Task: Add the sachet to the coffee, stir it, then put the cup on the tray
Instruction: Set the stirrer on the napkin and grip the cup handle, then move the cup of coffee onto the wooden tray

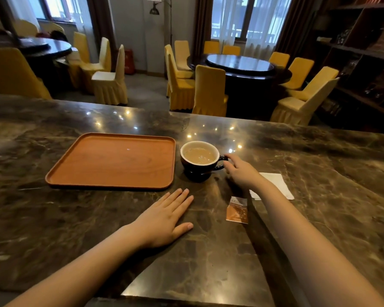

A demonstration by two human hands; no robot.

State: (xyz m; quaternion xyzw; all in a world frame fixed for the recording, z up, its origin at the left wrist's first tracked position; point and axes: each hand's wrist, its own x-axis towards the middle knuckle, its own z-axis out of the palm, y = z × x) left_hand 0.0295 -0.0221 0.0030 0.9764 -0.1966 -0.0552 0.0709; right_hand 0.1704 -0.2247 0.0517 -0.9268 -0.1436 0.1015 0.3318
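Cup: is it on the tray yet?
No, the cup stands on the marble counter just right of the empty tray, with the right hand at its handle.

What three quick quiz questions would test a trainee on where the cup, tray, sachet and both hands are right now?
1. True or false: the cup already stands on the tray.
2. Which hand is at the cup's handle: A) left hand, B) right hand, C) neither?
3. Fill in: the sachet lies on the ____, between the two forearms.

Key
1. False; the cup stands on the counter, just right of the tray, which holds nothing.
2. B; its fingers touch the handle, while the left hand lies flat on the counter.
3. counter; near a white napkin.
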